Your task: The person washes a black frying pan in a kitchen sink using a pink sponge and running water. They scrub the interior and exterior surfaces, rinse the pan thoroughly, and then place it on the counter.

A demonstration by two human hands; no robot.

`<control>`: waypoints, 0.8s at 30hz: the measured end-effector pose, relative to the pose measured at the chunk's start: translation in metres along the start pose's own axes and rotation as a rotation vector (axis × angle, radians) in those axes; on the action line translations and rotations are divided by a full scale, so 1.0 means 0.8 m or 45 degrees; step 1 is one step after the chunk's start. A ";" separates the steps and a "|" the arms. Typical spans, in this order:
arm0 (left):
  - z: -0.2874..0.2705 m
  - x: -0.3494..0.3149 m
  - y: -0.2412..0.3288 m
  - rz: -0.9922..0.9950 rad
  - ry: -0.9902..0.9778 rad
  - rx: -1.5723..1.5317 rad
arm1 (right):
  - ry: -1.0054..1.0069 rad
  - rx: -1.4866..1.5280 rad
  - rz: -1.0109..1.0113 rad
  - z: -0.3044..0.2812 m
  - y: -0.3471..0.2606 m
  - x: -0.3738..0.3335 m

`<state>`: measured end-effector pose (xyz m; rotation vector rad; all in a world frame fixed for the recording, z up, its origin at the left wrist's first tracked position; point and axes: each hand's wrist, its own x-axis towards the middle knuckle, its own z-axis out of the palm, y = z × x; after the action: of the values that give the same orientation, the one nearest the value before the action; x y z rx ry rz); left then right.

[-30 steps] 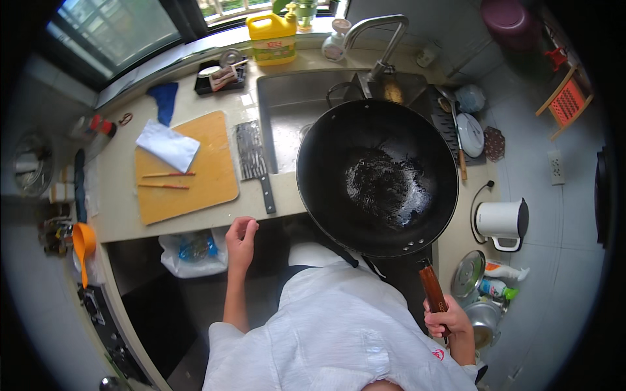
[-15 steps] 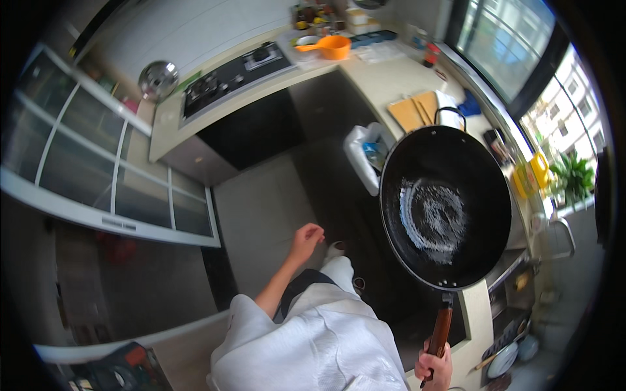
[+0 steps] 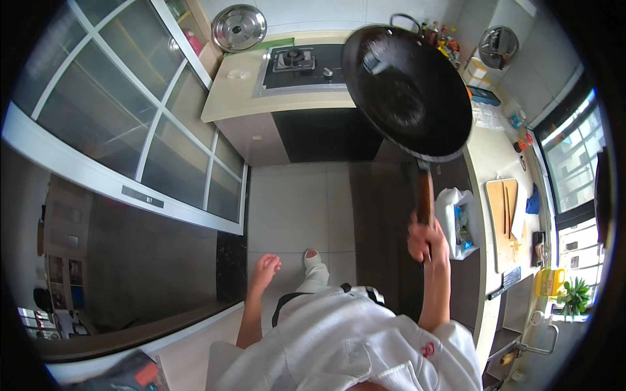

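My right hand (image 3: 428,239) is wrapped round the brown wooden handle of a black wok (image 3: 417,94). The wok is raised in front of me and tilted, its dark inside facing me, with a shiny wet patch near the upper left. A small loop handle stands at its far rim. Behind it is the gas stove (image 3: 303,68), and the wok's body hides the stove's right part. My left hand (image 3: 266,268) hangs low beside my body above the floor, fingers curled in, with nothing seen in it.
A steel lid (image 3: 239,28) leans against the wall left of the stove. On the right counter lies a cutting board (image 3: 501,225) with chopsticks and a knife. A bin with a white bag (image 3: 456,223) hangs by the cabinet. The sink (image 3: 518,309) lies nearer. A glass sliding door (image 3: 130,111) borders the left.
I have turned left and stepped, so the stove is now straight ahead. My right hand has carried the wok forward and up toward the stove. My left hand still hangs free.
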<state>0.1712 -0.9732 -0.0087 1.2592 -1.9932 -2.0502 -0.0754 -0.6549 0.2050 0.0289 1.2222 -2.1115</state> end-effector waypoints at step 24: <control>-0.289 0.453 0.167 -0.283 0.063 0.206 | -0.053 -0.099 0.232 0.295 0.018 0.748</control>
<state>-0.0159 -1.3800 -0.0515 1.6128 -2.1206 -1.9538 -0.4520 -1.1700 0.1210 0.0585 1.2282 -1.8979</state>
